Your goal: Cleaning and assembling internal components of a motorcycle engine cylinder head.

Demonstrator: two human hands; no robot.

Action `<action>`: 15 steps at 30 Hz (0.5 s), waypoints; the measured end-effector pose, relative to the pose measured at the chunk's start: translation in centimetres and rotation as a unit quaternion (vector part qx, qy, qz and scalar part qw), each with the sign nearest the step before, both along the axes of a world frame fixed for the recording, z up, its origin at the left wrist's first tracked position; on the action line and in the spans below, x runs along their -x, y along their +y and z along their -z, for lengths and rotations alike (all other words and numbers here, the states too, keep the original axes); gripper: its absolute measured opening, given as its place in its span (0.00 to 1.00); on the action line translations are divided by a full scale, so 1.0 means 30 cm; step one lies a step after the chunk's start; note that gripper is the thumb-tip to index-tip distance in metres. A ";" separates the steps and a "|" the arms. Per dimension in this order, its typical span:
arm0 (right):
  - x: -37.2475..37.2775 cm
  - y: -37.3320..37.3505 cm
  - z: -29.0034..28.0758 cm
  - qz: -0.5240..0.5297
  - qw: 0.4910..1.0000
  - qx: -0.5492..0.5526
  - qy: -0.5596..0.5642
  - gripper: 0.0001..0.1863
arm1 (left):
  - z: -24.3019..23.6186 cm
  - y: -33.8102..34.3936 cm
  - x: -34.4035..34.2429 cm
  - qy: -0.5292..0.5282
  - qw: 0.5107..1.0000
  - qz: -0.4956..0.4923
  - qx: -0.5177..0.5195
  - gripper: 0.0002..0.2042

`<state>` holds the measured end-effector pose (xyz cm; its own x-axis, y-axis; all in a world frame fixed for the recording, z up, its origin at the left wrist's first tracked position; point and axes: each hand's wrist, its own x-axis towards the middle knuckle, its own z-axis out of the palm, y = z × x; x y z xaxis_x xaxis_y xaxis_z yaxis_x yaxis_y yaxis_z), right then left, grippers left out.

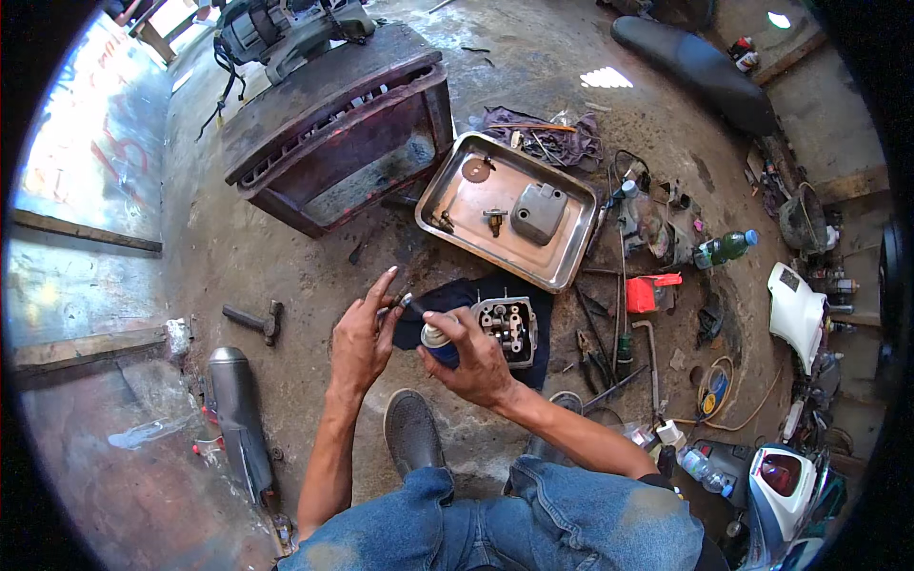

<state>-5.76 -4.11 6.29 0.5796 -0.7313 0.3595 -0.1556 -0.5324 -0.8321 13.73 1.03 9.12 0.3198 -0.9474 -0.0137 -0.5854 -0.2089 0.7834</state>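
My right hand (479,364) is wrapped around a blue spray can (440,354), its index finger on top at the nozzle. Just left of the can, my left hand (358,335) pinches a small shiny metal part (407,300), too small to name surely; its index finger points out ahead. Beside my right hand an engine cylinder head (521,333) lies on a dark cloth (540,303) on the floor, its inner parts showing. Beyond it stands a metal tray (502,261) holding a grey engine cover (539,213), a round toothed disc (478,169) and a small brass-coloured part (494,221).
A dark wooden stand (333,143) bearing an engine stands far left. On the left floor lie a hammer (255,322) and an exhaust muffler (238,409). Pliers (592,362), a red box (651,293), a green bottle (725,249) and several tools lie right; a black seat (700,71) lies behind.
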 end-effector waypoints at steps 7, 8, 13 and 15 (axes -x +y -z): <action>0.008 -0.015 -0.001 0.017 1.000 -0.011 0.002 0.37 | 0.056 -0.027 0.010 0.146 0.989 -0.016 0.017 0.27; 0.006 -0.025 -0.001 0.034 0.999 -0.005 -0.008 0.37 | 0.068 -0.027 0.009 0.145 0.989 -0.015 0.022 0.27; -0.002 0.015 0.008 0.006 1.000 -0.009 -0.003 0.36 | 0.042 -0.020 0.017 0.328 0.944 -0.015 -0.016 0.27; 0.003 0.015 0.011 -0.004 1.000 -0.018 -0.006 0.36 | 0.045 -0.027 0.026 0.350 0.936 -0.003 -0.019 0.27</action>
<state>-5.84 -3.66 5.96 0.5817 -0.7394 0.3390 -0.1416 -0.5025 -0.8529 12.94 0.22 7.76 0.2254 -0.9400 -0.2561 0.0709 -0.2464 0.9666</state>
